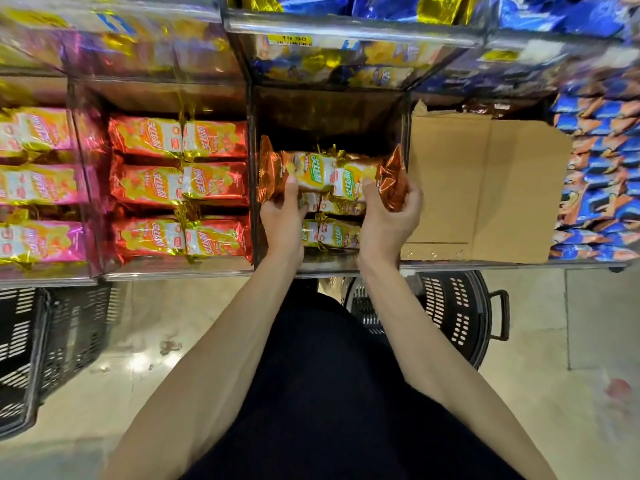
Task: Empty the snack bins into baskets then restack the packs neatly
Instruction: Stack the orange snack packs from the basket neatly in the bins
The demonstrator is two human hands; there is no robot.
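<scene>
Fingers (412, 197): both sets curled and gripping. The left hand (282, 218) has its thumb on top of the held packs (313, 171) and its fingers tucked under their left end. The right hand (388, 220) does likewise at the right end, its fingers wrapped round the crinkled foil.

- Shelf (346, 27): tiered rack of clear bins across the far half of the view. The upper tier is blurred and holds blue and gold wrappers.
- Floor (180, 320): pale glossy tiles, near side.
- Left basket (34, 358): black, slotted, on the floor below the rack's left end.
- Right basket (457, 317): black, slotted, with a side handle. It is on the floor just right of the right arm.
- Middle bin (329, 112): clear walls, with the dark bottom showing at the far end. Stacked packs (332, 233) lie at the near end.
- Cardboard (485, 188): flat brown sheet in the bin right of the middle bin.
- Red packs (180, 188): three rows of two, in the bin left of the middle bin.
- Pink packs (38, 188): three rows, in the leftmost bin, cut by the frame edge.
- Blue packs (602, 188): piled at the far right, blurred.
- Held packs: two, in orange foil, end to end, with gold ends meeting in the middle. They are held level over the middle bin, above the stacked packs.
- Stacked packs: same kind, lying between the two wrists.
- Price tag (289, 39): yellow, on the upper tier's front. The print is unreadable.
</scene>
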